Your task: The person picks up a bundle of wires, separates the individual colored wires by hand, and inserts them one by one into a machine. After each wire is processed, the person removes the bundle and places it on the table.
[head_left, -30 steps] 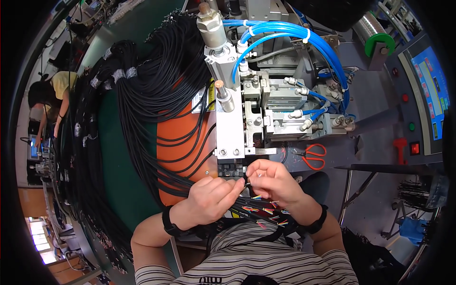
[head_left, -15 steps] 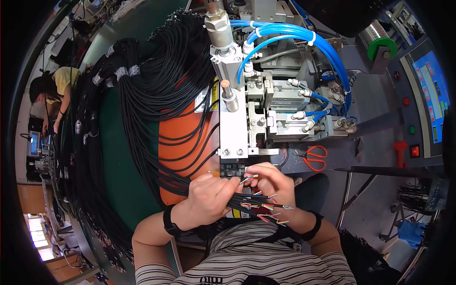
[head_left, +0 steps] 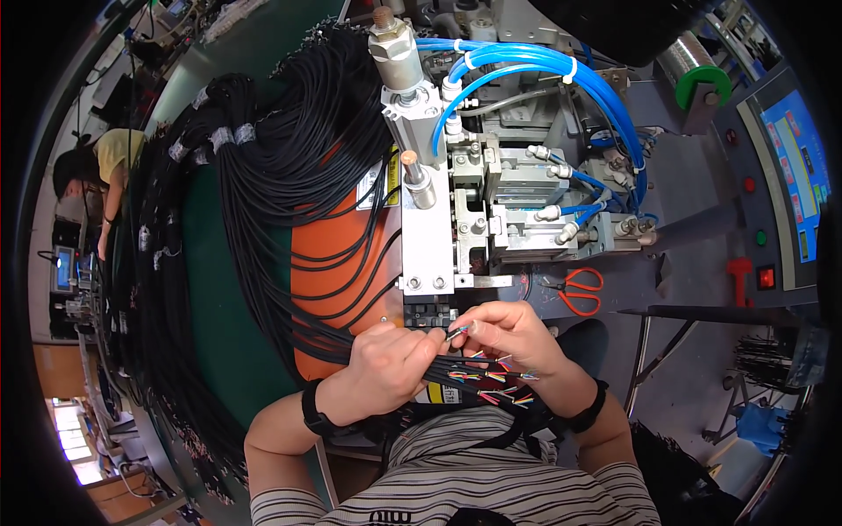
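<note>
Just beyond the grip stood a metal machine (head_left: 427, 237), its near edge leaving only a narrow gap ahead of the fingers. Left of the grip and farther out, a mass of black cables (head_left: 289, 167) ran inward to it. A striped shirt (head_left: 500, 465) bounded the near side, and an orange panel (head_left: 338, 250) lay left and beyond. The left hand (head_left: 386, 361) was closed around the cable bundle (head_left: 445, 362); the right hand (head_left: 517, 340) pinched one cable's end (head_left: 458, 332) between thumb and forefinger. More room opened rightward, toward orange-handled scissors (head_left: 567, 287). Nearer than the pinch, coloured wire ends (head_left: 495, 377) fanned out loose.
</note>
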`<control>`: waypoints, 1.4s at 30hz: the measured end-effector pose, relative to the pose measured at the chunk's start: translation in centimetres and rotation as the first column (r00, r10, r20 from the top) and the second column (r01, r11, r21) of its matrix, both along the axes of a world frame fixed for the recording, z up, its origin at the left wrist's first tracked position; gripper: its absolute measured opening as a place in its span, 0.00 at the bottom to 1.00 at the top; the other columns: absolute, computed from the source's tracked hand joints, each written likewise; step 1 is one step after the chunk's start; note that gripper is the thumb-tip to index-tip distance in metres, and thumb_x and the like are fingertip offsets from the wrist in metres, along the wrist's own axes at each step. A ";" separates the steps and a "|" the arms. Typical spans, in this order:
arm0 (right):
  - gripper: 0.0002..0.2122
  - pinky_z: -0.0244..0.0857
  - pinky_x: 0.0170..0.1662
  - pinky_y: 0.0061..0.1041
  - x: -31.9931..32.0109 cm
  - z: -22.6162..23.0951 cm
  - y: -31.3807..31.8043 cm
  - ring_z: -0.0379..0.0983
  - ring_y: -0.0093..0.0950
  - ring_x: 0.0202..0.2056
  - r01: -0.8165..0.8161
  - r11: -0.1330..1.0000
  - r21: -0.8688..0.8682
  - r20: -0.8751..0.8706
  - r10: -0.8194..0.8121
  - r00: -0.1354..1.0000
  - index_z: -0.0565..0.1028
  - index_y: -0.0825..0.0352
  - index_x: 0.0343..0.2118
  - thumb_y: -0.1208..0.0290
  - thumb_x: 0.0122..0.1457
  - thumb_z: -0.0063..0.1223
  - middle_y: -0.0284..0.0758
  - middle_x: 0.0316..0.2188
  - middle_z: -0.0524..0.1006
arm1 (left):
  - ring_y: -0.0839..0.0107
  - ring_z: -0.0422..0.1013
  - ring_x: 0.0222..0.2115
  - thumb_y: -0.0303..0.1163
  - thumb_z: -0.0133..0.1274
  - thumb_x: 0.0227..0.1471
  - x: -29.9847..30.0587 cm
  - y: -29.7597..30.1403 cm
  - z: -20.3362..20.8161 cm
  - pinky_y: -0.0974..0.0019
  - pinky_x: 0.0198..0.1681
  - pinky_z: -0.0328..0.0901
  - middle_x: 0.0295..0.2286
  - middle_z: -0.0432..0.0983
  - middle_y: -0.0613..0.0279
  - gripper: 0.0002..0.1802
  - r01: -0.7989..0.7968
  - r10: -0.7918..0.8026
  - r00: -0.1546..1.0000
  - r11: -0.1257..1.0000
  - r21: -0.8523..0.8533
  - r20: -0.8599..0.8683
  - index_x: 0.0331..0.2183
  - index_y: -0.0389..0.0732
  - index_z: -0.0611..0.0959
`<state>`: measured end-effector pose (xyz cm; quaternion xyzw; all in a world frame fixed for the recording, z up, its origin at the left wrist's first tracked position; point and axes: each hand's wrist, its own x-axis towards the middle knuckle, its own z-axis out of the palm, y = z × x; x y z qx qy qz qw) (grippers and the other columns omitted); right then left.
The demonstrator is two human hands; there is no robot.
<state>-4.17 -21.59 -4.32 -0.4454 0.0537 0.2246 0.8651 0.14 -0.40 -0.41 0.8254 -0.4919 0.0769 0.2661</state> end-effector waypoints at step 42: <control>0.03 0.67 0.24 0.32 0.5 0.8 1.4 0.74 0.36 0.22 0.634 0.320 -0.704 0.710 0.293 0.641 0.76 0.69 0.28 0.77 0.51 0.58 0.37 0.24 0.74 | 0.63 0.69 0.29 0.25 0.58 0.33 0.6 0.4 1.2 0.64 0.30 0.65 0.29 0.68 0.59 0.34 0.020 -0.007 0.998 0.974 0.227 -0.059 0.49 0.34 0.77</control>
